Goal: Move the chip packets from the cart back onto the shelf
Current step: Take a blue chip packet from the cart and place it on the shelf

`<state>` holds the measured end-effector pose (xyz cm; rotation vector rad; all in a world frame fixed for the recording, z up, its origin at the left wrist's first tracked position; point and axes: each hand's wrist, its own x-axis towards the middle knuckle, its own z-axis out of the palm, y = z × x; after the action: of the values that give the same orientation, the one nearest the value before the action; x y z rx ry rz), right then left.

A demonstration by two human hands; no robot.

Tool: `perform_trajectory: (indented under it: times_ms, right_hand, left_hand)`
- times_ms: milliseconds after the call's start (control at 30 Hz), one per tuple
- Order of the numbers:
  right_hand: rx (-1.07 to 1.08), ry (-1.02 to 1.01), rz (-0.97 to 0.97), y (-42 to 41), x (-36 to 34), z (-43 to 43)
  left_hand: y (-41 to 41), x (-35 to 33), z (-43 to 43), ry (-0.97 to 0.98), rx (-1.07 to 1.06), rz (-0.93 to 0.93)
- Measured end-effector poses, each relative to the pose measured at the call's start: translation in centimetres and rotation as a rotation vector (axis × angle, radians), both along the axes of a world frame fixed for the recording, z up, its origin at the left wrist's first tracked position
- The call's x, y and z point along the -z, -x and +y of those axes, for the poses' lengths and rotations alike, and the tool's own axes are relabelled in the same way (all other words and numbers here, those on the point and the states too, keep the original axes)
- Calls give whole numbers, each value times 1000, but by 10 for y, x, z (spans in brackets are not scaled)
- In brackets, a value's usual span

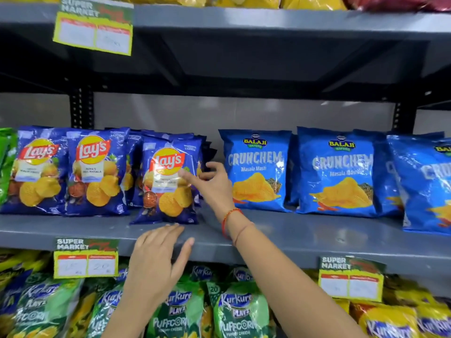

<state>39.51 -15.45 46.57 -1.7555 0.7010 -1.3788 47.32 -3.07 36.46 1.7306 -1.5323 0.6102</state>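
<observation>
A dark blue Lay's packet (168, 181) stands upright at the front of the grey middle shelf (305, 237), ahead of a row of like packets (95, 172). My right hand (210, 184) is at its right edge, fingers spread, fingertips touching the packet front and side, not closed around it. My left hand (158, 259) hovers open at the shelf's front lip just below the packet, fingertips near its bottom edge, holding nothing. The cart is out of view.
Light blue Balaji Crunchem packets (256, 169) fill the same shelf to the right. Green Kurkure Puffcorn bags (239, 311) sit on the shelf below. Price tags (85, 258) hang from the shelf lips. An upper shelf (268, 20) overhangs.
</observation>
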Motion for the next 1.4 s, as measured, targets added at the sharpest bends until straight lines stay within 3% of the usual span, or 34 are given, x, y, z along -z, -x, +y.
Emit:
perform_trajectory:
  times_ms: [133,267,433,567,733,867,1033,1167,1400]
  right_hand:
    - [55,31,-96,66,-9,4]
    - [177,92,-195,151,3,10]
    - [451,112,-269,273,55,28]
    - [714,7,-240,368,118,55]
    - [1012,-271,-199,471,234,101]
    - [1183,-578,-133,530,345,146]
    - [1258,-1055,-89,572,488,198]
    - [1182,-1337,-161,565,549,226]
    - [1071,-1383,-462,559,615,220]
  left_hand:
    - [18,-8,-4,106,51,110]
    - [70,-23,-21,198,252,124]
    - [159,-12,-49,168,539,126]
    - [236,17,-61,208,689,45]
    - [340,80,-59,153,981,35]
    - [412,170,-55,-159,1194,43]
    - [464,287,-44,-716,1287,45]
    - [492,357,-50,-1086,1180,-6]
    - [542,455,-93,-1556,824,-221]
